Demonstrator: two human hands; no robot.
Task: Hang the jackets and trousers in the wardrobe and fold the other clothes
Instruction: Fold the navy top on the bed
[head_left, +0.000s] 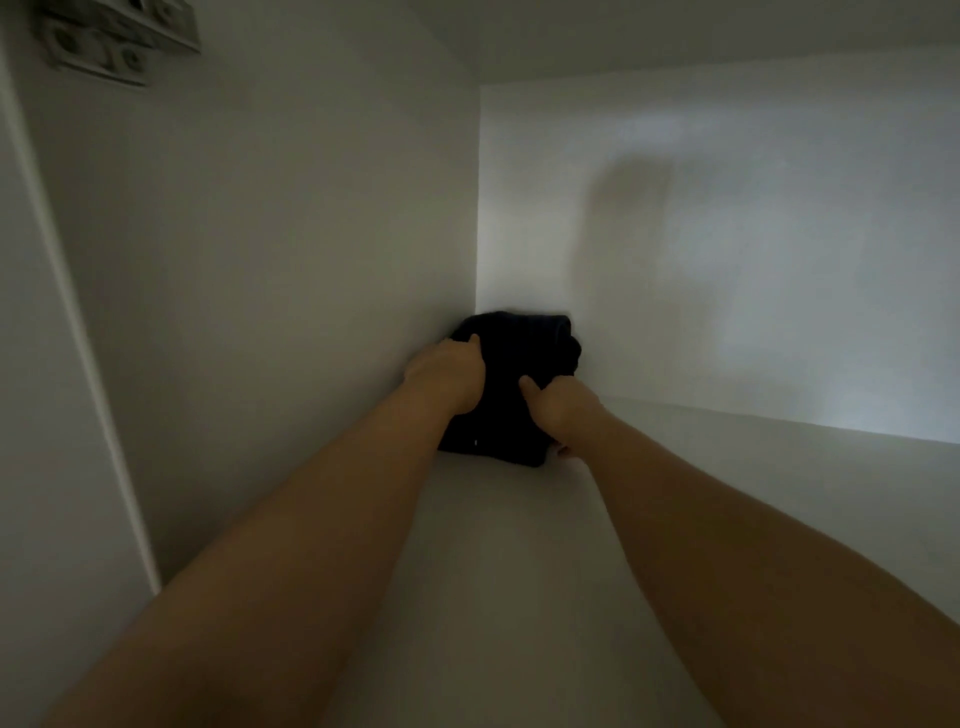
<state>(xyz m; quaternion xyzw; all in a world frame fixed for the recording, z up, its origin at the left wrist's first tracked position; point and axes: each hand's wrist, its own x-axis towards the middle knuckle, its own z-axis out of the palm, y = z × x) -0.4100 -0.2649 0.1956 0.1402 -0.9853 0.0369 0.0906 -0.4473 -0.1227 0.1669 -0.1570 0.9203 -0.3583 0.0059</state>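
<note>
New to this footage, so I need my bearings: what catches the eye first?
A dark folded garment lies in the back left corner of a white wardrobe shelf. Both bare arms reach in, the left hand and right hand gripping its sides with thumbs on top. A metal hinge shows at top left.

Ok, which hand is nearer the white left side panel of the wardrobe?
Left. The left hand grips the folded dark garment right beside the white side panel; the right hand holds the garment's far side, away from it.
</note>
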